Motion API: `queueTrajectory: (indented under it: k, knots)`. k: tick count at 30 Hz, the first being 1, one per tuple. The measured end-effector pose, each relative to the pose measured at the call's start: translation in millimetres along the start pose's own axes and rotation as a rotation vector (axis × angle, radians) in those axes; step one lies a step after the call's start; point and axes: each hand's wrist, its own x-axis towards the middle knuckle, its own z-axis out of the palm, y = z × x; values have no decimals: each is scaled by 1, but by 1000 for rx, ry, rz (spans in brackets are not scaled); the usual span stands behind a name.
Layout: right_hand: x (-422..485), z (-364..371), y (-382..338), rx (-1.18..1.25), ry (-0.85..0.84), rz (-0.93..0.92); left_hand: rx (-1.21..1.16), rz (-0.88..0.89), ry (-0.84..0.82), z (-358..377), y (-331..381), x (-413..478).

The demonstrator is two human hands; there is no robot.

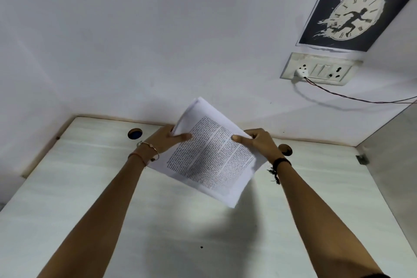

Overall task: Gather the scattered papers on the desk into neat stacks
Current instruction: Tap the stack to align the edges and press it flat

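Above the back part of the pale wood-grain desk (101, 187), our left hand (165, 140) pinches the left side of the white stack of printed paper sheets (209, 158), thumb on the top page and fingers behind. Our right hand (259, 142) grips the opposite side the same way, so the stack hangs tilted between them, off the surface. Bare desktop spreads beneath and to both sides, bounded by the white wall (158, 52) behind, with a round cable hole (135, 133) left of our left wrist and a grey side panel (392, 153) at far right.
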Motion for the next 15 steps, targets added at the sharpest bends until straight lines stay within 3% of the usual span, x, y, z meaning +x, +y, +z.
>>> queueTrajectory:
  k: [3, 6, 8, 11, 15]
  knots:
    - [-13, -24, 16, 98, 16, 84, -155, -32, 6, -5, -12, -4]
    - [-30, -24, 42, 553, -125, 126, -341, -116, 33, 2, -28, -9]
    - [-36, -10, 56, 733, -224, 132, -448, -151, 45, 11, -38, -9]
    - [-34, 11, 57, 802, -212, 189, -615, -210, 74, 27, -49, -10]
    - [-27, 20, 47, 615, -7, 108, -590, -220, 131, 51, -54, -8]
